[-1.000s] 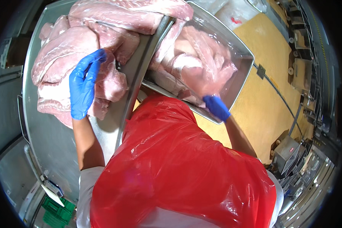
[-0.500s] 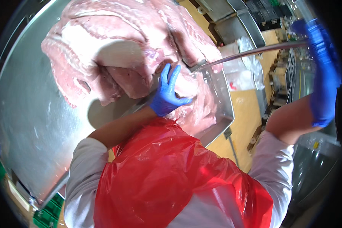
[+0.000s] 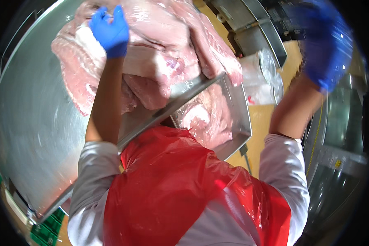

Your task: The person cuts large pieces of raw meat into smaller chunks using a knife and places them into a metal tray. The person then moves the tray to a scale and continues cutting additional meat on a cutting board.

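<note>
My left hand [image 3: 111, 30], in a blue glove, reaches over a heap of large raw pink meat pieces [image 3: 160, 28] with pale fat. Its fingers are apart, with the tips at the far left of the heap. I cannot make out whether they press into the meat. Up at the far right, my right hand [image 3: 326, 45], also gloved in blue, is raised and smeared by motion. Its fingers cannot be read, and no tool shows clearly in it. The heap rests on a broad metal tray table [image 3: 37, 123].
A metal bin [image 3: 244, 137] with more meat [image 3: 209, 119] stands below the table's raised edge [image 3: 180, 102]. Clear plastic bags [image 3: 262, 76] lie to its right, near steel boxes [image 3: 258, 39]. A green crate [image 3: 49, 227] sits low at the left.
My left hand has moved from the near meat beside the bin to the far left of the heap. My right hand moved slightly left; the long metal rod it held no longer shows.
</note>
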Tool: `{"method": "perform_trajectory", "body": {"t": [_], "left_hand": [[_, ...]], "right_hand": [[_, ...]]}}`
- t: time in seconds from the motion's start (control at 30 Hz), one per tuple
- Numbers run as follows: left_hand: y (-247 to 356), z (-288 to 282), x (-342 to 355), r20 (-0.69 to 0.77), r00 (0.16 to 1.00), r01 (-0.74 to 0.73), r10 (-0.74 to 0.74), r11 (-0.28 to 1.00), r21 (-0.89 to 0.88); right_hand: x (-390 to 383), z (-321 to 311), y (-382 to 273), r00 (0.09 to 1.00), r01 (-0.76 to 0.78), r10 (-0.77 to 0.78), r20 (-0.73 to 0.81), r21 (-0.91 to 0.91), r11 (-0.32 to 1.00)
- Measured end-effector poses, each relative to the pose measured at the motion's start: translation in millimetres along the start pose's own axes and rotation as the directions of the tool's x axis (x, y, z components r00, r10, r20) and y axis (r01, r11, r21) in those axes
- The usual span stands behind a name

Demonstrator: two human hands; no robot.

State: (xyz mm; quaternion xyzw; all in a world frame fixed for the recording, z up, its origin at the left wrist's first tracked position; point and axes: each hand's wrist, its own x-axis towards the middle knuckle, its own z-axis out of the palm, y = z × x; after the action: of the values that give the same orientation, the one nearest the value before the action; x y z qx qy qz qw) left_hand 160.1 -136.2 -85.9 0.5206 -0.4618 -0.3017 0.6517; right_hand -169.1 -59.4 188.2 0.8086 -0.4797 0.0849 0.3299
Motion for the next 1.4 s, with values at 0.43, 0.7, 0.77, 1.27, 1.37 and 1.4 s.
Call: {"method": "perform_trajectory", "body": {"t": [0.43, 0.7, 0.77, 1.27, 1.37, 1.4], "left_hand": [[136.1, 118.4, -141.9, 0.935, 0.252, -0.112, 0.249, 0.967, -0.228], [77.1, 85.4, -157.2, 0.843, 0.494, -0.025, -0.214, 0.965, 0.26], [81.1, 89.9, -162.0, 0.906, 0.383, -0.084, -0.178, 0.971, 0.226], [19.5, 7.6, -132.7, 0.786, 0.516, 0.202, -0.339, 0.941, 0.273], [-10.6, -7.2, -166.3, 0.808, 0.488, 0.105, -0.33, 0.941, 0.321], [-22.7, -4.2, -179.4, 0.841, 0.451, 0.109, -0.299, 0.954, 0.28]], "right_hand": [[-265.5, 169.1, -235.4, 0.692, -0.662, 0.495, 0.526, 0.735, 0.146], [-385.8, 169.7, -99.9, -0.229, -0.351, 0.96, -0.158, 0.934, 0.07], [-418.3, 237.2, -145.5, -0.262, -0.409, 0.964, -0.053, 0.91, -0.061], [-332.4, 119.0, -47.0, 0.256, -0.948, 0.574, 0.777, 0.319, -0.008], [-262.8, 80.1, -18.4, 0.393, -0.911, 0.563, 0.727, 0.225, 0.346], [-262.4, 74.4, -6.2, 0.457, -0.878, 0.609, 0.648, 0.219, 0.426]]}}
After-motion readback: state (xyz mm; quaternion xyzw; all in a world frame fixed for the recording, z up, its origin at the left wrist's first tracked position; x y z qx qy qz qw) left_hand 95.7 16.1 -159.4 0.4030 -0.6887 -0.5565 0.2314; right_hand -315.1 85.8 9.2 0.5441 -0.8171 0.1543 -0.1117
